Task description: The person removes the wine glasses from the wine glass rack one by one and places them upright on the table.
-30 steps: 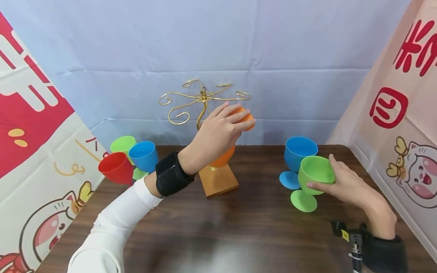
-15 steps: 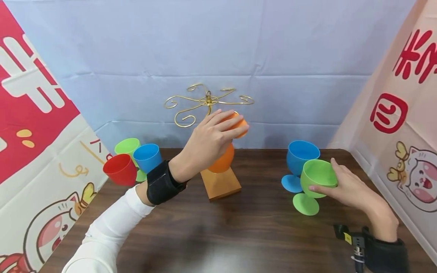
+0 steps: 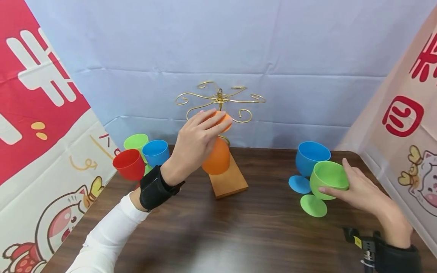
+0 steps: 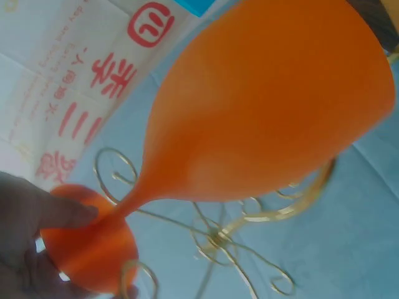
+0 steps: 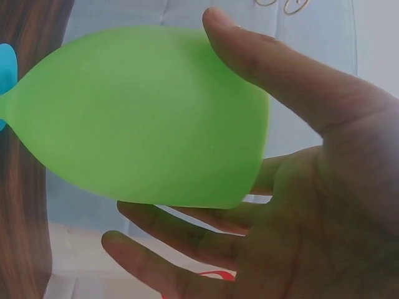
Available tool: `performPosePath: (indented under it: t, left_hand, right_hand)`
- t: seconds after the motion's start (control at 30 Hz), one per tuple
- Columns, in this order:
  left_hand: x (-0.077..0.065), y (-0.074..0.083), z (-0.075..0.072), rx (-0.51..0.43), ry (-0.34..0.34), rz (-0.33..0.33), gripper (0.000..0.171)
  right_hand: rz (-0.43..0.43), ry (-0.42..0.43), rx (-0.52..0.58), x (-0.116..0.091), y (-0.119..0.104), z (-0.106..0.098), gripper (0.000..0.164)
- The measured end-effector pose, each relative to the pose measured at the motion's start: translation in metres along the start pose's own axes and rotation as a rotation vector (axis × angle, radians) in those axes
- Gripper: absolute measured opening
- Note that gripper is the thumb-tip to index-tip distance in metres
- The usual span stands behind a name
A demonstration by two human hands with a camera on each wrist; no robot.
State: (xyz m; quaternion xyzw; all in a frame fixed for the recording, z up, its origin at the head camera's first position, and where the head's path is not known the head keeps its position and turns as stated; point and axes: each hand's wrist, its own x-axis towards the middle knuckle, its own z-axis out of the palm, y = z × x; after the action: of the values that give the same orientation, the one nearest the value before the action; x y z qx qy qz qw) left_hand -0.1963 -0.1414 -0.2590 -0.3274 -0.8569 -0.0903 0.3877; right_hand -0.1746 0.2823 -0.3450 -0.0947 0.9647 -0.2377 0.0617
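Note:
My left hand [image 3: 195,141] pinches the foot of an orange goblet [image 3: 216,157], turned bowl-down in front of a gold metal stand [image 3: 220,98] with curled arms. In the left wrist view the thumb presses on the goblet's foot [image 4: 87,249], and one gold curl [image 4: 140,268] crosses the foot's edge; whether they touch I cannot tell. At the right, my right hand [image 3: 363,191] holds the bowl of an upright green goblet [image 3: 329,178], thumb on one side and fingers on the other. A blue goblet [image 3: 311,159] stands just behind it.
Red [image 3: 129,165], blue [image 3: 156,152] and green [image 3: 135,141] goblets cluster at the left, close to my left forearm. The stand's wooden base [image 3: 229,180] sits on the dark wooden table [image 3: 218,227]. Printed cloth hangs on both sides, with a pale cloth [image 3: 164,41] behind.
My left hand and the orange goblet have moved left, from the stand's right side to its front. The right hand stays at the green goblet. The head view has shifted slightly.

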Motion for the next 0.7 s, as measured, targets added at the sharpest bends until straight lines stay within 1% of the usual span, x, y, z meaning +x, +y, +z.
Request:
performPosePath:
  t: [0.13, 0.23, 0.37, 0.5, 0.6, 0.7]
  left_hand:
    - [-0.011, -0.01, -0.002, 0.016, 0.05, -0.046, 0.037]
    - [-0.018, -0.015, -0.005, 0.002, 0.074, -0.065, 0.036]
    - [-0.027, -0.018, -0.01, -0.017, 0.1, -0.082, 0.036]
    - [-0.039, -0.022, -0.016, -0.023, 0.141, -0.106, 0.035]
    - [-0.048, -0.026, -0.02, -0.038, 0.183, -0.126, 0.036]
    - [-0.058, -0.029, -0.023, -0.054, 0.22, -0.156, 0.035]
  right_hand:
    - [0.017, 0.011, -0.02, -0.004, -0.002, -0.002, 0.122]
    - [0.043, 0.042, -0.038, -0.007, -0.004, -0.004, 0.122]
    - [0.077, 0.132, -0.045, -0.014, -0.005, -0.006, 0.121]
    - [0.119, 0.243, -0.08, -0.024, -0.013, -0.008, 0.122]
    - [0.128, 0.315, -0.104, -0.031, -0.023, -0.01, 0.122]
    - [0.116, 0.363, -0.096, -0.035, -0.033, -0.011, 0.12]
